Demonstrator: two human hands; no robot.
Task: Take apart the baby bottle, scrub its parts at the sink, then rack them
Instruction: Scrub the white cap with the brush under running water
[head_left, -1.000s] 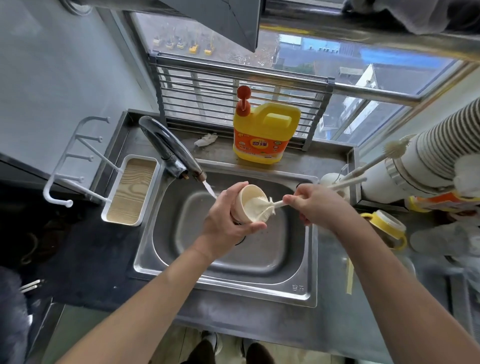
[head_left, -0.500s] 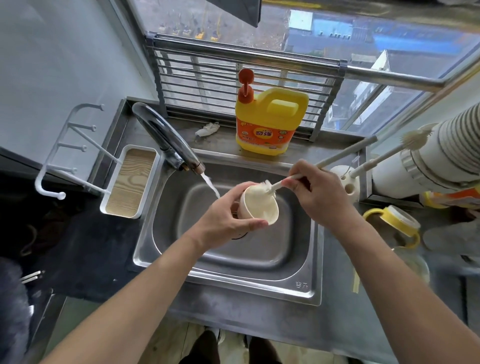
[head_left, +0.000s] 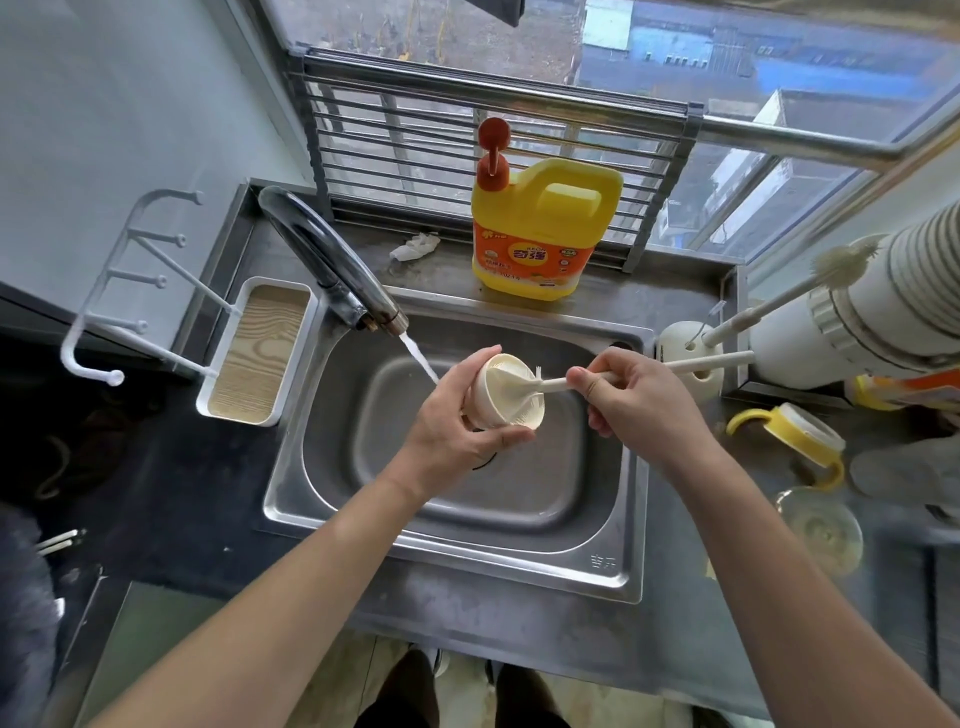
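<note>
Over the steel sink (head_left: 605, 564), my left hand (head_left: 449, 423) grips a cream bottle cap (head_left: 506, 395) with its opening turned toward me. My right hand (head_left: 631, 392) holds the long handle of a cream bottle brush (head_left: 519, 382), whose head sits inside the cap. Water runs from the faucet (head_left: 332, 270) just left of the cap. On the counter at the right stand the yellow-handled bottle collar (head_left: 800, 434) and the clear bottle body (head_left: 821, 530).
A white drying rack with pegs and a wood-look tray (head_left: 257, 353) sits left of the sink. Behind the sink stand a yellow detergent jug (head_left: 543, 234) and a crumpled tissue (head_left: 415, 247). A brush holder (head_left: 685, 345) with a thin brush and a white ribbed pipe (head_left: 883, 306) are at the right.
The brush head has gone back inside the cap after working at its upper rim. The camera view has tilted slightly; both hands stay over the sink.
</note>
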